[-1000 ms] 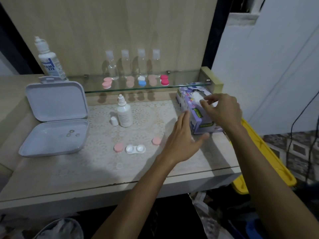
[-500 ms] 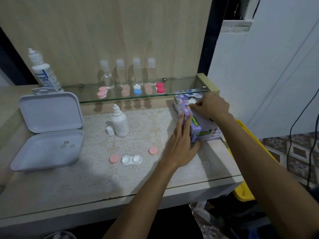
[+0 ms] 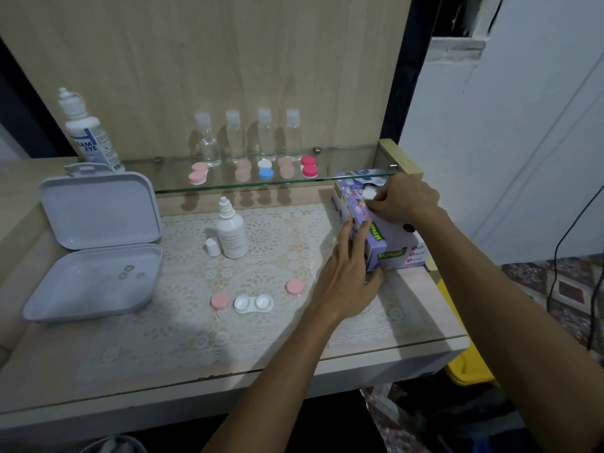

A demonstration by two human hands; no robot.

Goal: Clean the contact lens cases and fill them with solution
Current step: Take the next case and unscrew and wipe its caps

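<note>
Open lens case lies lengthwise left-right; right of it, flat left hand steadies tissue box, right hand pinching tissue.

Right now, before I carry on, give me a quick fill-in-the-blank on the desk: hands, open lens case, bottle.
1. The right hand pinches a white ____ at the top of the tissue box.
2. The left hand presses flat against the box's ____ side.
3. The open lens case lies between two ____ caps.
4. The small bottle stands with its cap ____.

Missing words: tissue; left; pink; off
</note>
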